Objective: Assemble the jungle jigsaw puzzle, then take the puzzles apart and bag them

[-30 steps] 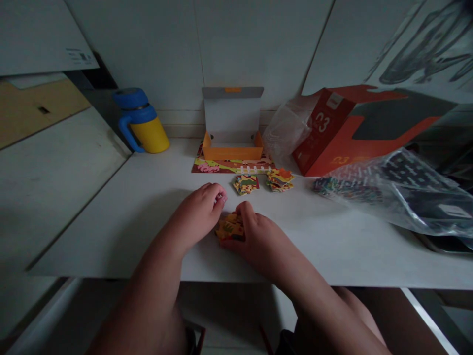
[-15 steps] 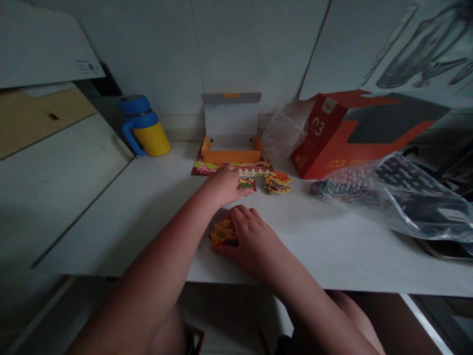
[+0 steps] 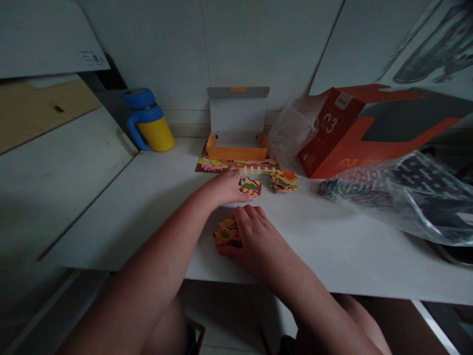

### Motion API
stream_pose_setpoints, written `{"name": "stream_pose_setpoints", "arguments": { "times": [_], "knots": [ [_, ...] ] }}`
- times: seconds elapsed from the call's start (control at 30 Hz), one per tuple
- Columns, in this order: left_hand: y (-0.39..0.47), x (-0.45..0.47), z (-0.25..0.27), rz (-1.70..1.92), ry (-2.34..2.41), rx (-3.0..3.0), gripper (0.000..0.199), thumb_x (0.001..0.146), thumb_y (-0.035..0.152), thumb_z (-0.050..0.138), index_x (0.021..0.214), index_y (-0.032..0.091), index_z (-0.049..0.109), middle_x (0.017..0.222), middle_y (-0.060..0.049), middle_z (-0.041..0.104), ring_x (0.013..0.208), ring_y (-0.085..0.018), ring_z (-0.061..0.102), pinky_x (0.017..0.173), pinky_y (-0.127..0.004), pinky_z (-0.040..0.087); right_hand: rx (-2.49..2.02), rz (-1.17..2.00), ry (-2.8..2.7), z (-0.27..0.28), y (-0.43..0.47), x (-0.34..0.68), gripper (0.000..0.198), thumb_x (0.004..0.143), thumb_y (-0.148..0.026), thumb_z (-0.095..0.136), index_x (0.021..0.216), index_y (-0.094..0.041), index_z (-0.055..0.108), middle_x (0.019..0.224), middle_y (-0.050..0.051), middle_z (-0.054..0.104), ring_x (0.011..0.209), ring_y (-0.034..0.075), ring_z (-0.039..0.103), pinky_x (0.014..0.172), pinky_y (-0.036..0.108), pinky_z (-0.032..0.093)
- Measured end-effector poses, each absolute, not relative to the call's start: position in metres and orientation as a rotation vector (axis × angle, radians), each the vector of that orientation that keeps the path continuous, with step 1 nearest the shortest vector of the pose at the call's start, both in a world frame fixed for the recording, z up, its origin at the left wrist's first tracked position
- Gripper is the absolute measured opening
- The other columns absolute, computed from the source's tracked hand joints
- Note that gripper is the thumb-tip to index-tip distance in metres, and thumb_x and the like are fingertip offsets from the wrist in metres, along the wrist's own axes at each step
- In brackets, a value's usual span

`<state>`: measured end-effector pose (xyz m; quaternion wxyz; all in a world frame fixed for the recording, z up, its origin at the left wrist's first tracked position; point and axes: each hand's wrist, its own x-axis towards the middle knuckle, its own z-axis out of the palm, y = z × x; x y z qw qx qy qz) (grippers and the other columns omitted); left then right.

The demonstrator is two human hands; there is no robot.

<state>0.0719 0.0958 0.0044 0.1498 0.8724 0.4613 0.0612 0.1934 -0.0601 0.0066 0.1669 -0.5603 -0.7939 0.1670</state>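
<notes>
My left hand (image 3: 229, 187) is curled round a small stack of colourful puzzle pieces (image 3: 251, 186), thumb and fingers on its sides, just in front of a patterned sheet. Nearer to me, my right hand (image 3: 253, 230) is wrapped over the right side of a second pile of puzzle pieces (image 3: 227, 233), mostly yellow and orange; the palm hides part of it. A third pile of puzzle pieces (image 3: 284, 181) lies untouched to the right of my left hand.
An open orange box (image 3: 236, 153) with a raised lid stands on the patterned sheet (image 3: 210, 165) at the back. On the left is a blue and yellow jug (image 3: 157, 133). A red carton (image 3: 328, 133) and clear plastic bags (image 3: 388, 197) occupy the right of the white table (image 3: 314, 246).
The view has shifted slightly, so things sit a little further right. More of the stack shows beside my left hand. My right hand stays on its pile.
</notes>
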Motion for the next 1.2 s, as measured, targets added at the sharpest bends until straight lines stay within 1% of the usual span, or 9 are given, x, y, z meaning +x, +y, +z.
{"name": "stream_pose_setpoints", "arguments": {
  "times": [0.17, 0.27, 0.43, 0.5, 0.6, 0.7, 0.93, 1.07, 1.2],
  "knots": [
    [0.096, 0.071, 0.008, 0.138, 1.293, 2.497, 0.067, 0.075, 0.056, 0.082, 0.126, 0.016, 0.066, 0.134, -0.016, 0.067, 0.127, -0.034, 0.063, 0.109, -0.04, 0.049, -1.489, 0.596, -2.189, 0.004, -0.062, 0.191, 0.048, 0.082, -0.026, 0.087, 0.119, -0.021, 0.057, 0.128, 0.013, 0.059, 0.114, 0.031, 0.064, 0.099, 0.048, 0.056],
    [0.098, 0.069, 0.009, 0.095, 1.259, 2.475, 0.06, 0.073, 0.046, 0.084, 0.124, 0.019, 0.067, 0.134, -0.014, 0.068, 0.125, -0.033, 0.064, 0.107, -0.039, 0.05, -1.468, 0.688, -2.126, 0.004, -0.062, 0.193, 0.049, 0.081, -0.017, 0.085, 0.121, -0.023, 0.056, 0.134, 0.011, 0.055, 0.11, 0.027, 0.069, 0.096, 0.044, 0.058],
    [0.096, 0.066, 0.009, 0.033, 1.086, 2.465, 0.05, 0.068, 0.021, 0.082, 0.116, 0.023, 0.067, 0.129, -0.01, 0.068, 0.118, -0.028, 0.066, 0.102, -0.035, 0.053, -1.491, 0.663, -2.052, 0.011, -0.06, 0.216, 0.054, 0.081, -0.019, 0.085, 0.125, -0.024, 0.055, 0.135, 0.011, 0.054, 0.111, 0.027, 0.068, 0.094, 0.041, 0.057],
    [0.091, 0.066, 0.011, 0.028, 0.965, 2.467, 0.044, 0.07, 0.016, 0.079, 0.113, 0.023, 0.067, 0.124, -0.007, 0.068, 0.113, -0.026, 0.067, 0.099, -0.033, 0.054, -1.513, 0.605, -1.982, 0.014, -0.058, 0.23, 0.049, 0.084, -0.025, 0.083, 0.124, -0.023, 0.056, 0.131, 0.011, 0.057, 0.109, 0.026, 0.067, 0.095, 0.04, 0.056],
    [0.082, 0.068, 0.017, 0.028, 0.848, 2.473, 0.043, 0.07, 0.019, 0.082, 0.111, 0.024, 0.068, 0.12, -0.006, 0.068, 0.107, -0.025, 0.067, 0.093, -0.032, 0.054, -1.626, 0.5, -1.869, 0.015, -0.052, 0.246, 0.039, 0.089, -0.033, 0.078, 0.119, -0.021, 0.057, 0.123, 0.011, 0.06, 0.106, 0.027, 0.066, 0.092, 0.04, 0.054],
    [0.077, 0.071, 0.022, 0.0, 0.807, 2.49, 0.052, 0.064, 0.026, 0.09, 0.111, 0.023, 0.068, 0.12, -0.007, 0.068, 0.105, -0.027, 0.067, 0.09, -0.034, 0.054, -1.731, 0.495, -1.813, 0.01, -0.046, 0.253, 0.038, 0.09, -0.036, 0.075, 0.119, -0.02, 0.057, 0.122, 0.013, 0.06, 0.105, 0.028, 0.065, 0.091, 0.041, 0.052],
    [0.078, 0.064, 0.033, -0.077, 0.805, 2.474, 0.071, 0.061, 0.037, 0.095, 0.126, 0.024, 0.068, 0.128, -0.008, 0.067, 0.115, -0.029, 0.066, 0.096, -0.035, 0.052, -1.814, 0.546, -1.822, 0.004, -0.039, 0.251, 0.033, 0.096, -0.04, 0.067, 0.12, -0.019, 0.059, 0.124, 0.015, 0.063, 0.103, 0.028, 0.066, 0.09, 0.041, 0.05],
    [0.079, 0.061, 0.036, -0.066, 0.824, 2.385, 0.08, 0.062, 0.043, 0.094, 0.134, 0.023, 0.067, 0.13, -0.01, 0.07, 0.114, -0.03, 0.066, 0.096, -0.037, 0.052, -1.914, 0.511, -1.789, 0.003, -0.041, 0.244, 0.048, 0.093, -0.042, 0.074, 0.133, -0.02, 0.059, 0.127, 0.016, 0.066, 0.105, 0.031, 0.068, 0.088, 0.042, 0.052],
    [0.082, 0.063, 0.032, -0.041, 0.816, 2.378, 0.077, 0.06, 0.039, 0.094, 0.131, 0.021, 0.069, 0.127, -0.011, 0.073, 0.111, -0.032, 0.068, 0.092, -0.038, 0.052, -1.994, 0.321, -1.834, -0.002, -0.045, 0.235, 0.057, 0.094, -0.044, 0.074, 0.141, -0.016, 0.058, 0.131, 0.02, 0.064, 0.114, 0.037, 0.065, 0.095, 0.047, 0.051]
  ]
}}
